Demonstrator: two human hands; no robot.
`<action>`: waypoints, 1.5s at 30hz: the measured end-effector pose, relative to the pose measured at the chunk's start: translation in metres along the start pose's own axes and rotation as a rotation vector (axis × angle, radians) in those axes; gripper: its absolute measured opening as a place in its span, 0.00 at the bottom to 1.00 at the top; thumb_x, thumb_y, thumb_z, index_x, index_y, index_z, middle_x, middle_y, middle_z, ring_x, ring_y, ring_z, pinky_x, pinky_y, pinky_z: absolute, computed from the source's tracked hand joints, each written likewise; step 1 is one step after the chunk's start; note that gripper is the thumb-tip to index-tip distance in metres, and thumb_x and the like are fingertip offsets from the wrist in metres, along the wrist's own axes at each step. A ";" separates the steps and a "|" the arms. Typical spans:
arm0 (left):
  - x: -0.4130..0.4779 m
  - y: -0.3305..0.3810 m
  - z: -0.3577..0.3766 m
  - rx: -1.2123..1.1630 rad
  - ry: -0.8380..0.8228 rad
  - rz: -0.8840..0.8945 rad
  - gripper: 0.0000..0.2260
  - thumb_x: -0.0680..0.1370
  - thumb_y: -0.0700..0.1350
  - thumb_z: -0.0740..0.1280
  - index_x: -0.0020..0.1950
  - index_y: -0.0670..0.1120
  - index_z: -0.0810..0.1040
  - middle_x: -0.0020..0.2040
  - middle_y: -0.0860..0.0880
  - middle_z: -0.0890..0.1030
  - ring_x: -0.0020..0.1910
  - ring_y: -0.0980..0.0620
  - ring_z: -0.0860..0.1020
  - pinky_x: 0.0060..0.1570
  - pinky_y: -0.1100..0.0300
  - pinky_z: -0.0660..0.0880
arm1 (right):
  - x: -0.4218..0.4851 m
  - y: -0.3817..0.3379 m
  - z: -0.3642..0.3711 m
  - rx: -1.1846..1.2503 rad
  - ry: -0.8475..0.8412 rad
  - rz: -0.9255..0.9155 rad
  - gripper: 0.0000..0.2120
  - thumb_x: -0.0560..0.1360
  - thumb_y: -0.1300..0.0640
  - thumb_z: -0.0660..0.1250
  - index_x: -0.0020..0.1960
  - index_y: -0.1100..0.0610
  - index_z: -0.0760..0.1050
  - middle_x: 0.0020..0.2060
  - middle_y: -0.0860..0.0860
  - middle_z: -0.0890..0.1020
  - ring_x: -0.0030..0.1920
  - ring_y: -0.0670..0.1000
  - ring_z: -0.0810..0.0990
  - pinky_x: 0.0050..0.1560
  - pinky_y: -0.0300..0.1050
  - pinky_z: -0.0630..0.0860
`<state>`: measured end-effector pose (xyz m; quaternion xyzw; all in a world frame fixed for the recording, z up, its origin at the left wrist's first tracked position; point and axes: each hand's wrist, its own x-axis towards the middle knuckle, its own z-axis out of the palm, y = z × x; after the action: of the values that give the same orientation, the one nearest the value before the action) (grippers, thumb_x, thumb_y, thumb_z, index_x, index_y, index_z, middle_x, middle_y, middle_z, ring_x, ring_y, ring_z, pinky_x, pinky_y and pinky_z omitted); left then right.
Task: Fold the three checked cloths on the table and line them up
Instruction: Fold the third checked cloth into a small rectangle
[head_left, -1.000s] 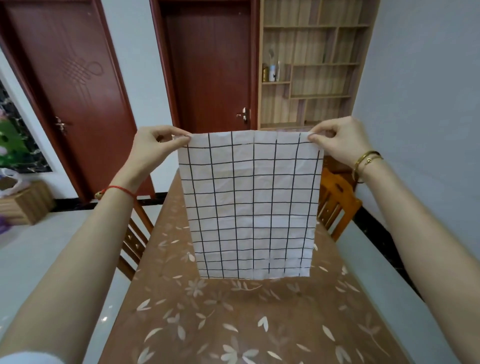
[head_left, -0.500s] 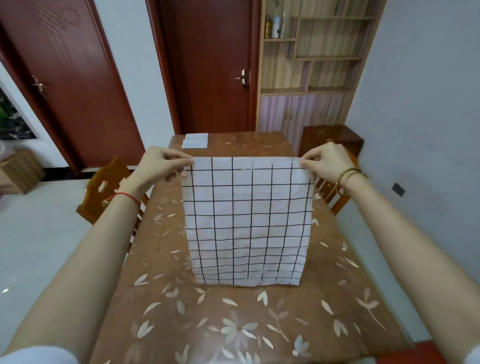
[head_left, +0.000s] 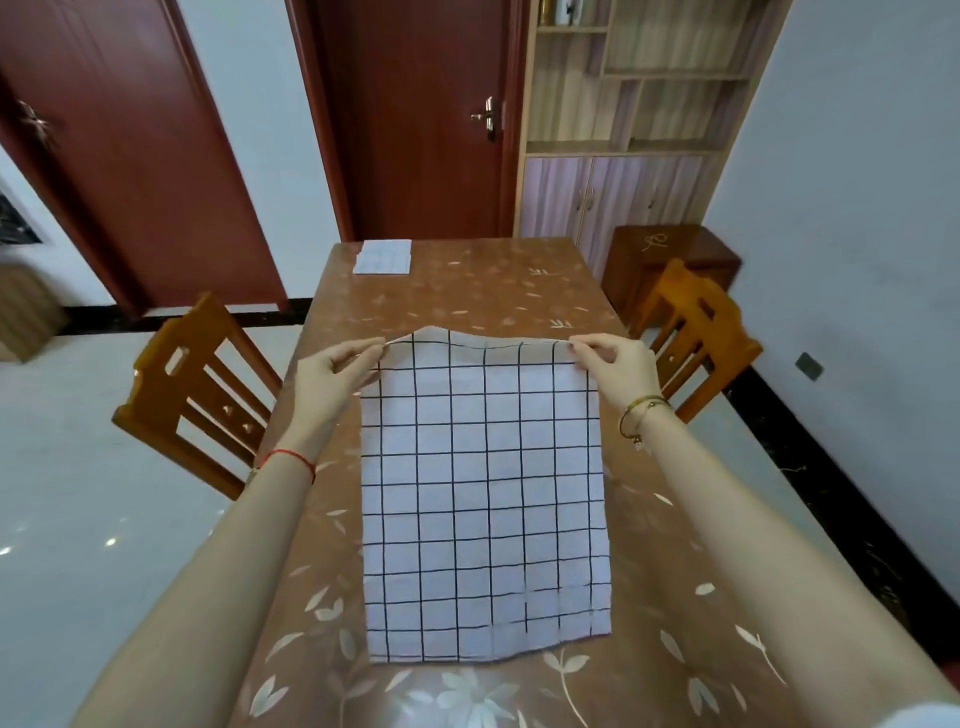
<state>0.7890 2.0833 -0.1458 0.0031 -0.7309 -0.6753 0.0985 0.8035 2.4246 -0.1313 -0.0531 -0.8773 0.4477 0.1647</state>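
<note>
Two cloths in our view. Big checked cloth (head_left: 483, 509) lies mostly flat on tabletop (head_left: 519, 291), far edge raised slightly. Left hand (head_left: 327, 384) pinches far left corner, right hand (head_left: 621, 371) pinches far right corner. Fingers (head_left: 589, 344) of both hands are narrow, closed on fabric. Small folded cloth (head_left: 383, 257) sits at far left end of tabletop, well apart. We see left chair (head_left: 192, 395) and right chair (head_left: 696, 338) beside tabletop.
</note>
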 end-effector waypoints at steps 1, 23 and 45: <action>0.002 -0.004 0.002 -0.012 0.007 -0.014 0.13 0.76 0.47 0.73 0.55 0.41 0.84 0.50 0.44 0.86 0.53 0.50 0.84 0.53 0.56 0.81 | 0.001 0.003 0.004 0.012 -0.013 0.015 0.08 0.76 0.49 0.68 0.52 0.49 0.84 0.46 0.42 0.84 0.48 0.41 0.82 0.55 0.36 0.77; -0.140 -0.178 0.001 0.067 0.125 -0.715 0.13 0.70 0.38 0.77 0.53 0.45 0.83 0.34 0.44 0.85 0.38 0.47 0.85 0.52 0.51 0.82 | -0.124 0.164 0.082 0.037 -0.228 0.651 0.12 0.71 0.61 0.73 0.29 0.60 0.79 0.26 0.56 0.82 0.29 0.53 0.82 0.42 0.43 0.81; -0.268 -0.200 0.003 0.403 -0.048 -0.984 0.08 0.73 0.40 0.74 0.41 0.35 0.81 0.40 0.36 0.84 0.37 0.47 0.79 0.43 0.56 0.76 | -0.240 0.204 0.055 -0.133 -0.330 0.890 0.10 0.69 0.58 0.69 0.37 0.66 0.81 0.28 0.57 0.80 0.31 0.53 0.75 0.39 0.48 0.77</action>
<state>1.0260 2.1054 -0.3813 0.3491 -0.7605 -0.4876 -0.2490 1.0001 2.4459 -0.3829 -0.3624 -0.8104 0.4202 -0.1880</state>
